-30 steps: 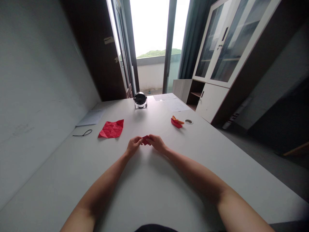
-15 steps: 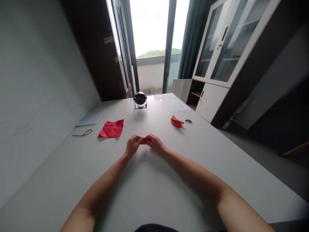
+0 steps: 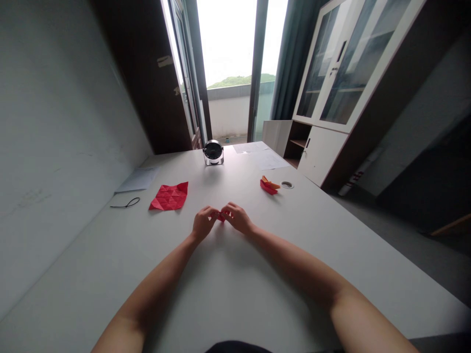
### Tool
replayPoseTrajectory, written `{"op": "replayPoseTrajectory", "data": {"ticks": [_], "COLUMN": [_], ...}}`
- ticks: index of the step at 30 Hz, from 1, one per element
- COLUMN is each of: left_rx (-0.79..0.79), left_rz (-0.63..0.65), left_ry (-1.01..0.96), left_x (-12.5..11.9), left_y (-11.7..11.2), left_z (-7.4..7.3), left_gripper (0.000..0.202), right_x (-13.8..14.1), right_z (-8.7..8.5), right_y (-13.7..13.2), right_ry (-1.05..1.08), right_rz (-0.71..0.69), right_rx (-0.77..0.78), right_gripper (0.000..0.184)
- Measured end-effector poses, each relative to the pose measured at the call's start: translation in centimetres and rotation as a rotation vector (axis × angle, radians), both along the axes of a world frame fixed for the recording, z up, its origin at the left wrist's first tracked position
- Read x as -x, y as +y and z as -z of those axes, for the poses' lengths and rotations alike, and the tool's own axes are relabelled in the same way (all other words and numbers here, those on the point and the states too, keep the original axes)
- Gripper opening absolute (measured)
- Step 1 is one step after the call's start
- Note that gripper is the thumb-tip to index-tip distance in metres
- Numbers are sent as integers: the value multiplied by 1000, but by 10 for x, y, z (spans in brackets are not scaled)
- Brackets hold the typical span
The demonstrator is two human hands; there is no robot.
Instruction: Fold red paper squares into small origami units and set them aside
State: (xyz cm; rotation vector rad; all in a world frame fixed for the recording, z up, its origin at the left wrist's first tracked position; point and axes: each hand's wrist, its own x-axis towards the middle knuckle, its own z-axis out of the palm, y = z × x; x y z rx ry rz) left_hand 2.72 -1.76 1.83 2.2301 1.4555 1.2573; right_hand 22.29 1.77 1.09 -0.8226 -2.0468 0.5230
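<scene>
While my left hand (image 3: 204,223) and right hand (image 3: 237,218) pinch the folded red paper (image 3: 221,218) between their fingers (image 3: 228,209), I judge folding in hand; the next move wants even pressure.

The left hand (image 3: 203,223), right hand (image 3: 238,218) and forearms (image 3: 165,277) are bare.

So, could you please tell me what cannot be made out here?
Head view:
Small red paper: folds mostly covered by the left hand and right hand.
Far-right sheets: any writing too small to read.
Dark shape, bottom middle: cut off by the lower edge.
</scene>
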Motion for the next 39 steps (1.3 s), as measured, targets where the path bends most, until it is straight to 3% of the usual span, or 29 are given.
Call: {"op": "replayPoseTrajectory", "data": {"ticks": [26, 39], "left_rx": [17, 47], "left_rz": [20, -116], "left_ry": [-30, -256], "left_x": [-2, 9], "left_y": [-1, 9], "left_z": [0, 8], "left_gripper": [15, 16], "right_x": [0, 2], "right_z": [-10, 4], "right_y": [-3, 8], "right_ry": [75, 192], "right_rz": [-11, 38], "right_rx": [57, 132], "right_gripper": [17, 14]}}
